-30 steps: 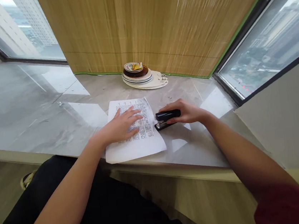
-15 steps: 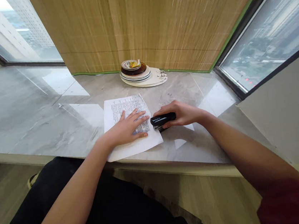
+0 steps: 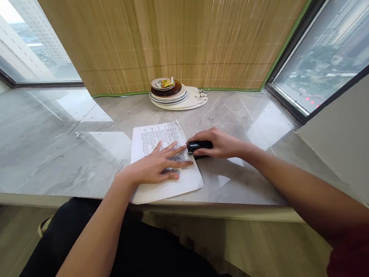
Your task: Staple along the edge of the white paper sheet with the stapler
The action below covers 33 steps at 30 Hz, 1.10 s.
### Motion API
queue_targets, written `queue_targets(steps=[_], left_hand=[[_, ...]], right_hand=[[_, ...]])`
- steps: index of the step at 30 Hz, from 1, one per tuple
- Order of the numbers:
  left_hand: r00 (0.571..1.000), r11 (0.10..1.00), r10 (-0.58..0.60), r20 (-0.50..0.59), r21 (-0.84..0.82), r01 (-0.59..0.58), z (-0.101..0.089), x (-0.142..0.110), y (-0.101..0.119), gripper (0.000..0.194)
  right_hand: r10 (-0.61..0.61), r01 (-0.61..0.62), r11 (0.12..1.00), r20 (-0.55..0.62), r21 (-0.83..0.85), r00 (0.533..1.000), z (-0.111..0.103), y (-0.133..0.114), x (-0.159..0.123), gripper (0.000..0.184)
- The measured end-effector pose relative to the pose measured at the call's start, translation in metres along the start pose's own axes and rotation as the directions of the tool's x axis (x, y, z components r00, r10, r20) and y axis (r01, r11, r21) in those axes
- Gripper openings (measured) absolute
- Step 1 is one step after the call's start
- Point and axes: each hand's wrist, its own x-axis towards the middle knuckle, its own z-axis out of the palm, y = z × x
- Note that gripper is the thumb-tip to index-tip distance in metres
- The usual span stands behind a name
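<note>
Printed paper (image 3: 170,189) lies on the grey marble ledge, close to its front edge; whether it is one sheet or several I cannot tell. My left hand (image 3: 156,165) rests flat on the print with its fingers spread, fingertips pointing at the paper's right edge. At that same edge is a black stapler (image 3: 200,145), its jaw end over the paper's margin. My right hand (image 3: 220,143) grips the stapler from the right, thumb on the near side. The palm covers the stapler's rear end, and the paper's middle is hidden beneath my left hand.
A stack of plates (image 3: 168,96) with a small yellow packet (image 3: 167,83) on top stands at the back of the marble ledge (image 3: 56,153). Behind it hangs a bamboo blind (image 3: 172,33). Windows flank both sides. My legs in black (image 3: 145,258) are below the front edge.
The stapler has moved left onto the paper's right edge, and its jaws, apart earlier, are now pressed closer together. My left hand has slid right and slightly nearer on the paper.
</note>
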Motion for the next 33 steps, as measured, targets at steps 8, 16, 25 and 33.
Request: queue_targets(steps=[8,16,25,33], left_hand=[[0.999,1.000,0.005,-0.042,-0.014,-0.006,0.002,-0.002,-0.001,0.054],[0.997,0.999,0.010,-0.073,-0.033,-0.012,0.003,-0.003,0.000,0.053],[0.999,0.999,-0.013,-0.041,-0.032,0.012,0.000,-0.004,0.001,0.051],[1.000,1.000,-0.016,-0.022,-0.024,0.016,0.000,-0.004,0.001,0.051]], right_hand=[[0.028,-0.036,0.979,-0.044,-0.202,0.999,0.009,-0.009,0.001,0.029],[0.033,-0.044,0.958,-0.043,-0.282,0.999,0.013,-0.010,0.000,0.036],[0.041,-0.059,0.969,-0.079,-0.241,0.996,0.018,-0.007,-0.001,0.036],[0.040,-0.054,0.956,-0.054,-0.288,0.998,0.020,-0.008,0.001,0.036]])
